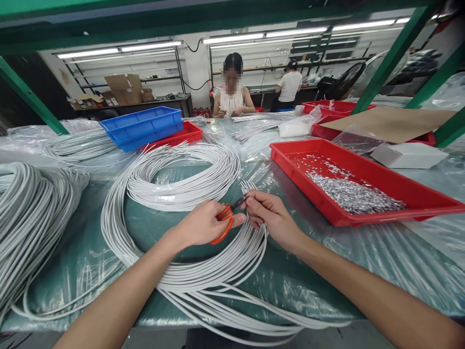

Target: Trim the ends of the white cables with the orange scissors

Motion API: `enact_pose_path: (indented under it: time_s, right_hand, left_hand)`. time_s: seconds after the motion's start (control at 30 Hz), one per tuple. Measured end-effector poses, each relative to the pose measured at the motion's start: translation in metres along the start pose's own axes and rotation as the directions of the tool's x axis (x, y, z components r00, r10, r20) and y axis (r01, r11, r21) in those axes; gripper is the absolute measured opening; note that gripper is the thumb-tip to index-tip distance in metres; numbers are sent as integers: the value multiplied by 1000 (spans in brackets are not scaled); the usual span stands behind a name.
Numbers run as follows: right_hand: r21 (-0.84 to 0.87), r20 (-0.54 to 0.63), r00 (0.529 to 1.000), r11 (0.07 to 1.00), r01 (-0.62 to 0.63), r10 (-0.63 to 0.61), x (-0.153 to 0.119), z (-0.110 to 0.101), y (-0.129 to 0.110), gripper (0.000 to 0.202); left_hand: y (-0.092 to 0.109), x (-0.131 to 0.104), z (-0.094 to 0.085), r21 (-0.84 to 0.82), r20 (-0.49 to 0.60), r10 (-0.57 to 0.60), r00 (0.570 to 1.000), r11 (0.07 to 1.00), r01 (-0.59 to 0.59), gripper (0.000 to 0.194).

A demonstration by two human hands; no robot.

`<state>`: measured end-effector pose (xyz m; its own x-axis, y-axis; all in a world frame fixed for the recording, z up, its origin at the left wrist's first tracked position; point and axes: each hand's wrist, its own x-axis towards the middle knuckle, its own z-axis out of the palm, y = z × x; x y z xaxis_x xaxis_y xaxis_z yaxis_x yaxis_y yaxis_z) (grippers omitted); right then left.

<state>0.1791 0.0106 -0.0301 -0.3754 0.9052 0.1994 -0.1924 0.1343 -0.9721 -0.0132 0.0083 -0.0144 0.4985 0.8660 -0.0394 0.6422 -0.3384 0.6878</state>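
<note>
My left hand [203, 220] is closed around the orange handles of a small pair of pliers or scissors [224, 224]. Its dark jaws [240, 200] point right and meet the fingertips of my right hand [271, 215]. The right thumb and fingers are pinched together near the ends of a bundle of white cables [236, 252]; any small piece between the fingertips is too small to make out. The bundle curves round to the left and joins a large white coil [181, 179] on the table. Loose cable ends [269, 310] hang toward the front edge.
A red tray [327, 213] of small shiny metal pieces [356, 194] stands on the right. Thick cable coils [32, 228] lie at left, a blue bin [145, 128] behind. Green frame posts [392, 58] rise at the sides. A person [232, 99] sits across the table [290, 271].
</note>
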Motion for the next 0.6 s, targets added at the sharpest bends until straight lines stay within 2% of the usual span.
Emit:
enact_pose_path:
  time_s: [0.23, 0.6]
  right_hand:
    - [-21, 2, 1000, 1000, 3, -3, -1, 0, 0, 36]
    - [-29, 7, 1000, 1000, -11, 11, 0, 0, 2, 39]
  left_hand:
    - [2, 1, 1, 15, 6, -15, 1000, 1000, 15, 45]
    - [1, -1, 0, 99, -41, -21, 999, 995, 24, 47]
